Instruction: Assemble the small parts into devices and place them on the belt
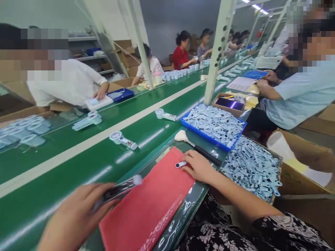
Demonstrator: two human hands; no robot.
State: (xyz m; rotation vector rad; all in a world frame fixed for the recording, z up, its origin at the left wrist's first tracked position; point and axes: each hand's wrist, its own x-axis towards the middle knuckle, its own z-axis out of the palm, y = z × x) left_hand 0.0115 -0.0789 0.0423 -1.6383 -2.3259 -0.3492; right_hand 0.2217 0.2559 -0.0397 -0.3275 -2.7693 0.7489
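Left hand (75, 216) at 7 o'clock, grip closed around a blurred dark gadget (119, 190) over the red mat's (149, 205) left edge. Right hand (199, 167) at 3 o'clock of mat, fingers resting on small blue piece (180, 164), not clenched. Brush (196, 148) just beyond.

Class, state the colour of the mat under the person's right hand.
Red: the mat shows clearly in the head view, under the right hand.

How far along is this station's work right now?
Done: two finished units lie on the green belt. In hand: the left hand holds a blurred unit over the red mat; the right hand touches a small piece. Left: the blue tray and box look full of parts.
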